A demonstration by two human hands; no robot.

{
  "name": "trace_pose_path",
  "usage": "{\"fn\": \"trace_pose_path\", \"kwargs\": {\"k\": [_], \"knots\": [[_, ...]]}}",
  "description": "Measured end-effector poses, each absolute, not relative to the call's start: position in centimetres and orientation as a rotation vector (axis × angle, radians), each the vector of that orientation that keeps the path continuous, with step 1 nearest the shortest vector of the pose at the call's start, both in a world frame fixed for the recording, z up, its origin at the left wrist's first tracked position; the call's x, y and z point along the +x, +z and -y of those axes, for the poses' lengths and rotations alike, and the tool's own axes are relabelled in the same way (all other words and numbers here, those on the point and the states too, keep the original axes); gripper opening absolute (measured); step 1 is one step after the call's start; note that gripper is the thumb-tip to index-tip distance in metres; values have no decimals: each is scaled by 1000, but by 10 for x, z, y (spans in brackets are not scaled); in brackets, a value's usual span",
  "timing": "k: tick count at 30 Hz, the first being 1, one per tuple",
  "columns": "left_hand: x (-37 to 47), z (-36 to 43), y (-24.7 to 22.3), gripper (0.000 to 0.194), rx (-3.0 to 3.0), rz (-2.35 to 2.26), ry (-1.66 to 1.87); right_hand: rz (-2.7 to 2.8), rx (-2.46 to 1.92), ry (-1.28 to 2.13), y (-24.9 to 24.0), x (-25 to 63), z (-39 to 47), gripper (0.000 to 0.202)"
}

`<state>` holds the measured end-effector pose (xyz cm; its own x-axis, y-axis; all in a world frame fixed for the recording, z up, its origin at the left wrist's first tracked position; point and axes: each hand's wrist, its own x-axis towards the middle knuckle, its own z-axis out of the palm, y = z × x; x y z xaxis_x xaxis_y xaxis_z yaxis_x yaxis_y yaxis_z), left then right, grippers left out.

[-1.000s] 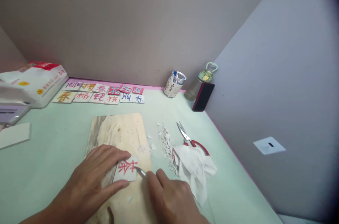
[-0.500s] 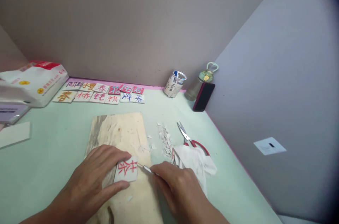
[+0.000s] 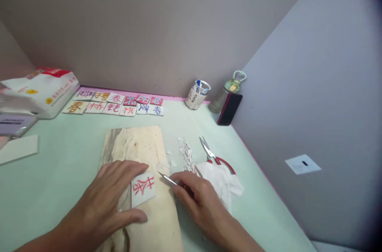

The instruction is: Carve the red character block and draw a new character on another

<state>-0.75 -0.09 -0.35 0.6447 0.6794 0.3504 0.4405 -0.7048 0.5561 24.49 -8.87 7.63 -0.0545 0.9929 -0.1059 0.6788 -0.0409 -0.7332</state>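
Wooden board, lower centre: matt, pale, dark-streaked grain. Knife: shiny metal. Scissors, right of centre: glossy metal blades, 2 red plastic-looking handles. Cloth, below: soft-looking, matt, wrinkled. Phone screen: smooth, dark.

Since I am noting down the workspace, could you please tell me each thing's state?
Wooden board: flat
Single tile: flat on board
Pen-like tool: in right hand, tip off the tile
Scissors: blades slightly apart
Cloth: crumpled
Can: upright, open-topped
Bottle: upright, lid on
Phone: propped up, screen dark
Back tiles: in two rows
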Motion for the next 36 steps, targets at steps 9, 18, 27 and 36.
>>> {"fn": "trace_pose_path", "kwargs": {"k": [9, 18, 27, 36], "knots": [[-18, -10, -4, 58, 2435, -859, 658, 1925, -1617, 858, 77, 253, 99, 31], [-12, 2, -3, 70, 2470, -868, 631, 1349, -1324, 1303, 71, 244, 101, 25], [-20, -12, 4, 69, 2431, -716, 497, 923, -1058, 1369, 58, 235, 95, 15], [-10, 1, 2, 66, 2413, -809, 635, 1726, -1350, 578, 67, 230, 109, 26]]}}
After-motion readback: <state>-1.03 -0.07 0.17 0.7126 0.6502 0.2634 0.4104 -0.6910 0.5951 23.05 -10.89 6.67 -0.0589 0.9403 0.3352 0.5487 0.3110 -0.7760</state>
